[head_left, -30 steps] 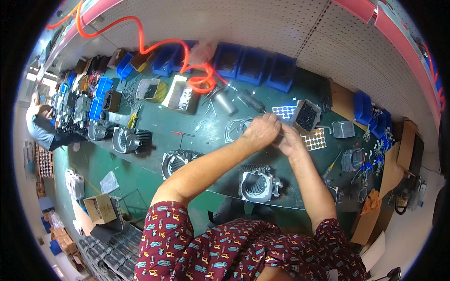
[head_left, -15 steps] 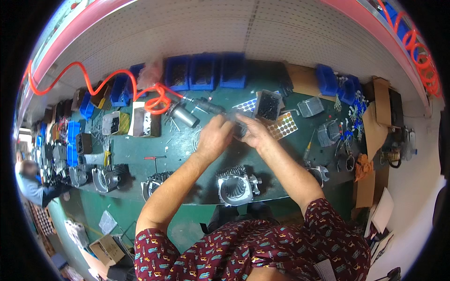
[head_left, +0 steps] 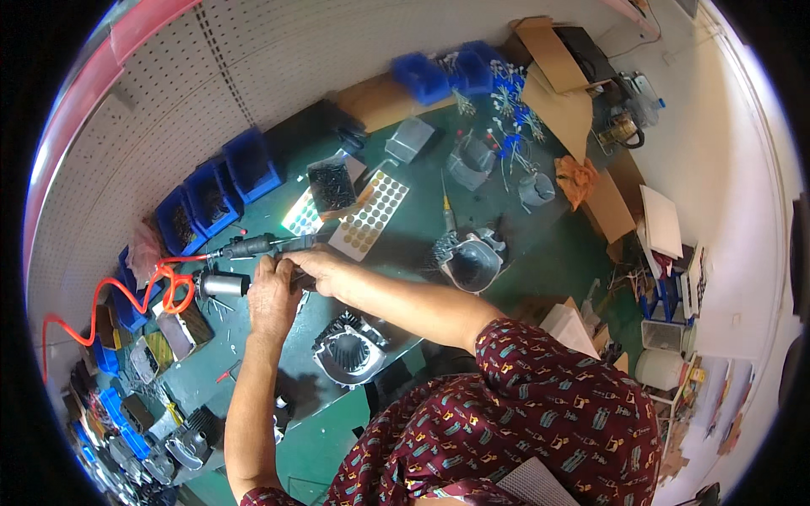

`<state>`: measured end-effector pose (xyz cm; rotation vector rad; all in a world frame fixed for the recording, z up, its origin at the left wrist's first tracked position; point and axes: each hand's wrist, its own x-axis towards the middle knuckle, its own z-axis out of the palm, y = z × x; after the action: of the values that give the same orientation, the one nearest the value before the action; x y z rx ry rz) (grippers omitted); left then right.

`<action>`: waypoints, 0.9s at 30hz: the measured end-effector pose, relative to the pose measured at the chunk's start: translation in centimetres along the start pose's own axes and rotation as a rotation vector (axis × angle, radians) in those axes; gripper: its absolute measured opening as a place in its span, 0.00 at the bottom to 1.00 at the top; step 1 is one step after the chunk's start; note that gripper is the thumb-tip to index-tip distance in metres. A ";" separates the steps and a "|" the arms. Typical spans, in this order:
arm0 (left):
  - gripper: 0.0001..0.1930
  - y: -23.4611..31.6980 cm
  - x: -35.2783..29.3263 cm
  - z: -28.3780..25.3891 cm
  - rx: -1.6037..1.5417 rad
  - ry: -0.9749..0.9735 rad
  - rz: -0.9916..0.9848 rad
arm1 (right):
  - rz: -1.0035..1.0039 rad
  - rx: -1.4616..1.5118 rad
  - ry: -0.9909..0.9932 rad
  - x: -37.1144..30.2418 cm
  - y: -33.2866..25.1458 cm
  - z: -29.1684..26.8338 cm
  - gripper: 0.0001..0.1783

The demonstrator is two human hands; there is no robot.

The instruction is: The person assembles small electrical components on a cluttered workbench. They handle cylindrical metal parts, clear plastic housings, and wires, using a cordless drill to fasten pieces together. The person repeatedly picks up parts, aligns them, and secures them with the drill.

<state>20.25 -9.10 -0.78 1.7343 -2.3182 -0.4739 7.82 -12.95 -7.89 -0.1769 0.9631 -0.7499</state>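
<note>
View turned rt — L hand (head_left: 272,304) by metal cyl. (head_left: 229,285)

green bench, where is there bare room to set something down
Bare green bench shows between the rightmost metal housing and orange cloth, with a narrower strip between the gold sticker sheet and yellow screwdriver. Crowded: around the left hand and right hand.

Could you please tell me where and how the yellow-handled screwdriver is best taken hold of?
Probably by its handle, pinched across the sides from above. The handle is the thicker end and points toward the person, while the thin shaft points away. The finned metal housing sits close to the handle's near end, so a low approach from there looks awkward.
</note>
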 end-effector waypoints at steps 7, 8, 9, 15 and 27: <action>0.11 1.5 -0.2 -0.6 -0.096 0.036 0.065 | 0.021 0.108 -0.005 -0.7 -1.1 -0.9 0.06; 0.11 1.7 -0.1 -1.1 -0.165 0.069 0.078 | 0.006 0.109 -0.059 -0.9 -1.5 -0.6 0.07; 0.11 2.0 0.1 -1.3 -0.233 0.103 0.091 | -0.005 0.110 -0.113 -1.7 -2.0 -1.3 0.08; 0.13 1.0 0.4 -0.5 -0.573 0.277 0.243 | 0.034 0.002 -0.385 -0.5 -2.2 -3.6 0.09; 0.05 -1.3 -0.6 3.8 -1.299 0.662 -0.395 | -0.080 -0.157 -0.269 -0.4 -0.7 -1.0 0.14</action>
<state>20.28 -8.33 -4.76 1.2736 -0.7815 -0.9667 6.53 -12.99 -7.93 -0.4444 0.7612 -0.7026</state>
